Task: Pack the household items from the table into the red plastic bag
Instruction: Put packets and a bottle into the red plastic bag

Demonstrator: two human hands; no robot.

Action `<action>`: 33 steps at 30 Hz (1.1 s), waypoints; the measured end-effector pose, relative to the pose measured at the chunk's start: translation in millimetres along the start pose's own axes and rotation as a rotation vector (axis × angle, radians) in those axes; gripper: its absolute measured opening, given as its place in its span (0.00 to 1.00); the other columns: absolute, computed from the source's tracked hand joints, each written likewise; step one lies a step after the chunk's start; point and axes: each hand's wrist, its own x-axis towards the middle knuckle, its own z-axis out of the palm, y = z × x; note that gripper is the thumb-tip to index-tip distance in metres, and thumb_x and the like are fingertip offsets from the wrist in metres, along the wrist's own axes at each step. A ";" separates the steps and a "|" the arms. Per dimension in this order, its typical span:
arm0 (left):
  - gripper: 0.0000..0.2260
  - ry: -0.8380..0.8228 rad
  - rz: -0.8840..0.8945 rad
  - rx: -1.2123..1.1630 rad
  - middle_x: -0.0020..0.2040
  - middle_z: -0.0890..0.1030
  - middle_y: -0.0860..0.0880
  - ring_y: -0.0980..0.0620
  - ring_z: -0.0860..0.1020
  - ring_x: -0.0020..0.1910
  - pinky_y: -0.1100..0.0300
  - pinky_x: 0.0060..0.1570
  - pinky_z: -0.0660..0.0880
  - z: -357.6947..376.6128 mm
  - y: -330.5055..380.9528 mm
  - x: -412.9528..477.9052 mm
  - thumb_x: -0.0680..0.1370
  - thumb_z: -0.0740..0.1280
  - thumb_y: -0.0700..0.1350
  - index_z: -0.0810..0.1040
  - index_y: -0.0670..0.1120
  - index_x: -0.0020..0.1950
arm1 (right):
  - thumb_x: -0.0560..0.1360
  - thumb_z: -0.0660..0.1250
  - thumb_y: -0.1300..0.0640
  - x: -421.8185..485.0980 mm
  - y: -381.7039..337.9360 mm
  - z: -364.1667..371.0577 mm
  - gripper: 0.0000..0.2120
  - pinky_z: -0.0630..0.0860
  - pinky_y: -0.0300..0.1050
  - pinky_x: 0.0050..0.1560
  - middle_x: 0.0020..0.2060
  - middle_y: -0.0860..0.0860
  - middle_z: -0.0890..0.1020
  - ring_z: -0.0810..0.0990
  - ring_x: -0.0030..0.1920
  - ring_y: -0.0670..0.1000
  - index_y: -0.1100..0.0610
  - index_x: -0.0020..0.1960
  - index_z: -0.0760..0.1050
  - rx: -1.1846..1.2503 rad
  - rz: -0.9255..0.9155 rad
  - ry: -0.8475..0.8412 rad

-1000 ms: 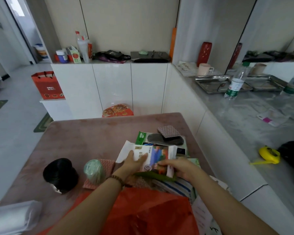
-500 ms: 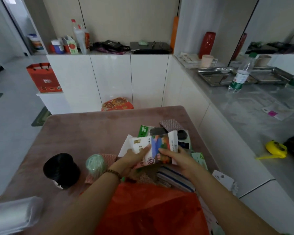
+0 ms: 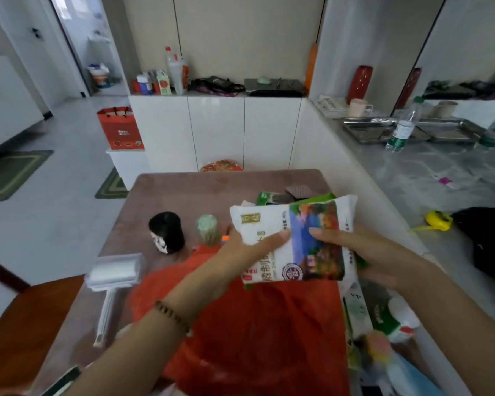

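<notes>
Both hands hold a white packet (image 3: 312, 238) with a colourful printed picture, lifted above the table (image 3: 183, 190). My left hand (image 3: 249, 247) grips its left side, thumb on top. My right hand (image 3: 363, 252) grips its right side. A green packet edge shows behind it. The red plastic bag (image 3: 263, 324) lies flat on the table just below the packet. On the table to the left stand a black roll (image 3: 167, 231) and a pale green roll (image 3: 207, 230). A white lint roller (image 3: 113, 278) lies at the left edge.
More packets and a dark patterned pad (image 3: 299, 191) lie on the table behind the held packet. Other packages (image 3: 383, 318) sit at the near right. A grey counter (image 3: 412, 181) runs along the right with a yellow tape measure (image 3: 437, 220). A wooden chair (image 3: 26, 315) stands at the left.
Both hands have lifted the white packet off the pile and brought it nearer, over the red bag. The view has tilted, showing the lint roller and chair.
</notes>
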 end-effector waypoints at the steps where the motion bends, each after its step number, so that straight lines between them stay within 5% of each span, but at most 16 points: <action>1: 0.13 0.009 -0.028 0.010 0.48 0.86 0.48 0.52 0.84 0.42 0.60 0.43 0.81 1.0 -9.7 -16.3 0.74 0.68 0.50 0.77 0.49 0.57 | 0.63 0.71 0.54 -7.8 13.6 8.5 0.17 0.83 0.45 0.38 0.44 0.57 0.87 0.86 0.40 0.53 0.56 0.52 0.79 0.031 0.029 0.001; 3: 0.13 0.021 -0.108 0.005 0.44 0.86 0.49 0.54 0.84 0.38 0.62 0.39 0.81 -2.6 -33.1 -39.2 0.74 0.67 0.53 0.77 0.49 0.56 | 0.64 0.70 0.52 -14.3 41.8 24.1 0.13 0.83 0.45 0.42 0.43 0.55 0.87 0.86 0.40 0.52 0.55 0.48 0.81 0.080 0.078 0.002; 6: 0.18 0.011 -0.242 -0.016 0.44 0.86 0.49 0.54 0.84 0.39 0.62 0.37 0.79 -15.1 -70.4 -56.9 0.72 0.69 0.56 0.76 0.49 0.59 | 0.67 0.71 0.52 -7.5 83.1 39.2 0.18 0.81 0.49 0.52 0.48 0.57 0.86 0.85 0.46 0.54 0.56 0.55 0.79 0.116 0.170 -0.018; 12: 0.20 0.053 -0.454 0.024 0.52 0.85 0.43 0.48 0.83 0.45 0.53 0.48 0.80 -47.0 -124.9 -30.1 0.73 0.70 0.56 0.78 0.45 0.58 | 0.67 0.73 0.51 48.0 157.8 54.1 0.25 0.76 0.53 0.60 0.54 0.58 0.84 0.82 0.55 0.57 0.59 0.61 0.77 0.216 0.277 0.059; 18: 0.15 0.150 -0.606 0.181 0.45 0.81 0.48 0.54 0.78 0.39 0.64 0.34 0.73 -55.5 -154.6 -9.7 0.76 0.66 0.56 0.75 0.45 0.47 | 0.75 0.68 0.56 83.2 206.6 59.5 0.18 0.78 0.42 0.44 0.45 0.56 0.83 0.82 0.43 0.52 0.65 0.61 0.75 0.119 0.309 0.231; 22: 0.12 0.224 -0.515 0.261 0.49 0.81 0.45 0.54 0.77 0.41 0.63 0.37 0.72 -47.0 -158.1 -11.0 0.77 0.66 0.53 0.75 0.44 0.50 | 0.75 0.67 0.53 78.3 208.3 51.4 0.17 0.77 0.43 0.49 0.56 0.58 0.82 0.81 0.53 0.54 0.61 0.61 0.77 0.045 0.316 0.221; 24: 0.26 0.284 -0.468 0.271 0.62 0.77 0.42 0.49 0.77 0.53 0.59 0.49 0.74 -38.5 -154.5 -13.1 0.75 0.68 0.53 0.67 0.39 0.66 | 0.77 0.66 0.54 68.9 200.6 49.1 0.16 0.75 0.40 0.48 0.57 0.56 0.81 0.80 0.52 0.51 0.60 0.62 0.76 0.046 0.298 0.172; 27: 0.42 0.328 -0.393 0.354 0.74 0.63 0.41 0.42 0.66 0.71 0.51 0.69 0.65 -20.8 -138.1 -18.6 0.73 0.69 0.56 0.49 0.40 0.76 | 0.78 0.64 0.55 49.4 181.4 40.8 0.13 0.67 0.43 0.64 0.56 0.49 0.79 0.73 0.61 0.50 0.55 0.61 0.73 0.086 0.252 0.137; 29: 0.37 0.269 -0.287 0.456 0.75 0.61 0.43 0.44 0.63 0.73 0.51 0.70 0.62 -7.5 -120.8 -19.3 0.75 0.66 0.57 0.54 0.42 0.76 | 0.78 0.63 0.56 29.5 160.2 25.9 0.18 0.61 0.46 0.72 0.60 0.47 0.75 0.68 0.68 0.50 0.55 0.67 0.69 0.134 0.207 0.106; 33: 0.23 0.103 -0.082 0.452 0.65 0.76 0.46 0.52 0.75 0.61 0.64 0.59 0.75 30.7 -88.6 1.4 0.76 0.66 0.55 0.72 0.43 0.67 | 0.77 0.63 0.57 -24.3 112.1 -13.1 0.15 0.70 0.42 0.66 0.62 0.46 0.78 0.76 0.63 0.44 0.54 0.63 0.76 -0.005 -0.087 0.124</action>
